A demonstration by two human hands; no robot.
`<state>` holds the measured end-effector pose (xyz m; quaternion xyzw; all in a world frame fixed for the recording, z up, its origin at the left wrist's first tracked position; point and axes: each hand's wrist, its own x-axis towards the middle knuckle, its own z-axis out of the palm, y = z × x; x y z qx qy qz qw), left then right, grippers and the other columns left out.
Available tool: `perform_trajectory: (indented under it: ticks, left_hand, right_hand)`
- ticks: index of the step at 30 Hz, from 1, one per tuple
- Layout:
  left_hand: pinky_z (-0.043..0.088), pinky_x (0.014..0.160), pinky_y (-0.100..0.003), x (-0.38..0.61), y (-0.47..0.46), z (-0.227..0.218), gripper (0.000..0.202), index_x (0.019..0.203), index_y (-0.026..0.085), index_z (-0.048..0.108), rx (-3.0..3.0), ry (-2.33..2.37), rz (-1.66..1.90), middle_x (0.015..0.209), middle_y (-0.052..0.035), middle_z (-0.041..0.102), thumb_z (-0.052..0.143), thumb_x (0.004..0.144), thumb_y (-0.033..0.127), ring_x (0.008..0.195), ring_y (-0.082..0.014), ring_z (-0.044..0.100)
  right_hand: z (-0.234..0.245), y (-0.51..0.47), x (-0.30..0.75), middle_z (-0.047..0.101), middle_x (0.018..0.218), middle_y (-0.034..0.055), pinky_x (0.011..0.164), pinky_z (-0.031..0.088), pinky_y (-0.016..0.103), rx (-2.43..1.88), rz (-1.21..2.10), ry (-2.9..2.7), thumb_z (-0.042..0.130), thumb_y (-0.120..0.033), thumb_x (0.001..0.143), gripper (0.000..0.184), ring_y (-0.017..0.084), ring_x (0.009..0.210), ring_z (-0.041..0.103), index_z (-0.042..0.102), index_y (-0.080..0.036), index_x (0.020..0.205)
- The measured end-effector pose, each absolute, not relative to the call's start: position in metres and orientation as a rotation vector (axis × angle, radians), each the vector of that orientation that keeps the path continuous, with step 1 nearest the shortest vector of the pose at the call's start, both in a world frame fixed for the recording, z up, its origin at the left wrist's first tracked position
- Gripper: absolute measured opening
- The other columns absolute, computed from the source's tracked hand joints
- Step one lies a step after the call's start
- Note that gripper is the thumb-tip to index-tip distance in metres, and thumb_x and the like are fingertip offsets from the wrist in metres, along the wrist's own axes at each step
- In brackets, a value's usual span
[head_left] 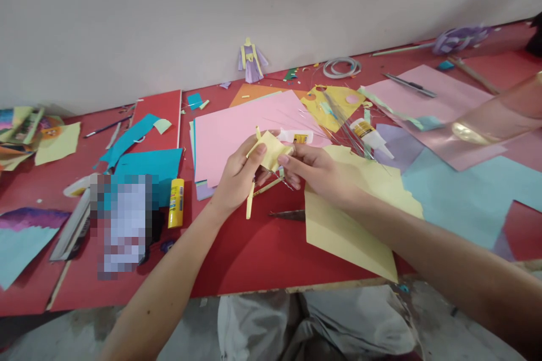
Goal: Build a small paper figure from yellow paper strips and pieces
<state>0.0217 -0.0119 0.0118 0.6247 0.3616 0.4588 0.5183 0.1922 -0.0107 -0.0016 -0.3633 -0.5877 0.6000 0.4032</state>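
Note:
Both my hands meet above the red table (237,259) and pinch one small yellow paper piece (270,149). My left hand (237,177) grips its left side with thumb on top; thin yellow strips (250,200) hang from it. My right hand (315,172) pinches the right edge with closed fingers. Under my right forearm lies a large yellow sheet (351,220). A pink sheet (241,130) lies just behind the hands, and a small white glue bottle (296,136) rests on it.
A yellow glue stick (176,203) and teal paper (148,166) lie at left, next to a blurred-out patch. Scissor blades (288,215) lie below the hands. Another glue bottle (370,136), thin wires, a paper doll (250,60) by the wall, and another person's arm (495,115) at right.

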Motion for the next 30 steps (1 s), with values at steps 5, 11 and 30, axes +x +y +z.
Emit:
perform_trajectory:
  ticks: [5,11,30]
  left_hand:
    - [0.034,0.043,-0.021,0.0203,-0.0119,0.0133,0.042,0.125,0.017,0.057,1.534,0.943,1.064,0.055,0.0047,0.040,0.046,0.097,0.045,0.043,-0.0064,0.038]
    - [0.033,0.044,-0.021,0.0165,-0.0085,0.0120,0.045,0.127,0.017,0.056,1.590,0.985,0.989,0.057,0.0040,0.043,0.043,0.097,0.048,0.046,-0.0070,0.041]
    - [0.035,0.039,-0.017,0.0176,-0.0110,0.0095,0.040,0.107,0.015,0.061,1.650,1.057,0.842,0.051,0.0048,0.044,0.040,0.099,0.047,0.041,-0.0064,0.041]
  right_hand:
    - [-0.0007,-0.0113,0.1919,0.048,0.050,-0.0058,0.050,0.036,0.024,-0.934,1.488,-1.500,0.059,-0.049,0.087,0.036,0.008,0.046,0.044,0.052,-0.019,0.069]
    - [0.0009,-0.0115,0.1916,0.048,0.050,-0.0055,0.050,0.035,0.023,-0.995,1.354,-1.583,0.056,-0.046,0.090,0.037,0.007,0.047,0.044,0.051,-0.019,0.065]
    - [-0.0010,-0.0110,0.1921,0.047,0.051,-0.0060,0.046,0.033,0.021,-0.963,1.369,-1.665,0.059,-0.047,0.088,0.037,0.005,0.046,0.044,0.053,-0.017,0.069]
